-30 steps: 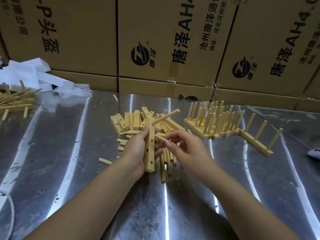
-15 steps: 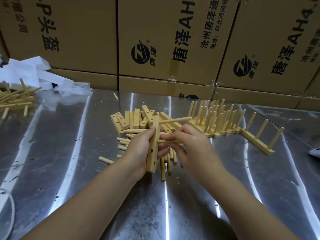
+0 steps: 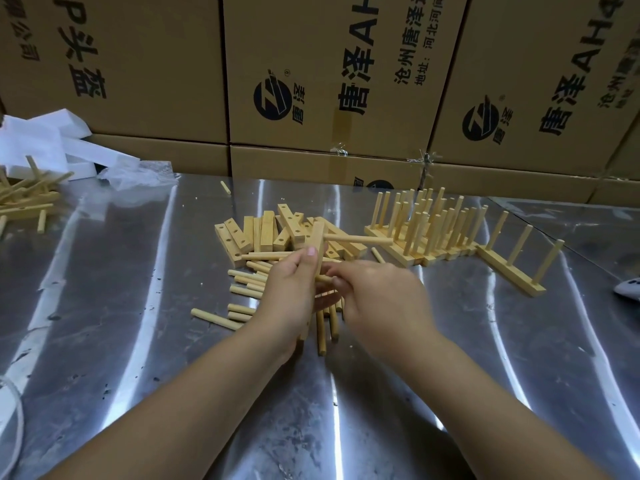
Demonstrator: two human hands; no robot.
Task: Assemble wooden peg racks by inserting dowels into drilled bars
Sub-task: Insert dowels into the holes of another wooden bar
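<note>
A single wide-angle camera sits on the person's head and looks forward and down across the metal table. It is near the work: both forearms enter from the bottom edge, and the left hand and right hand meet just below the centre of the frame. The table's far edge crosses the upper middle, and a wall of cardboard boxes fills the top. Straight lines bow toward the frame's edges.
</note>
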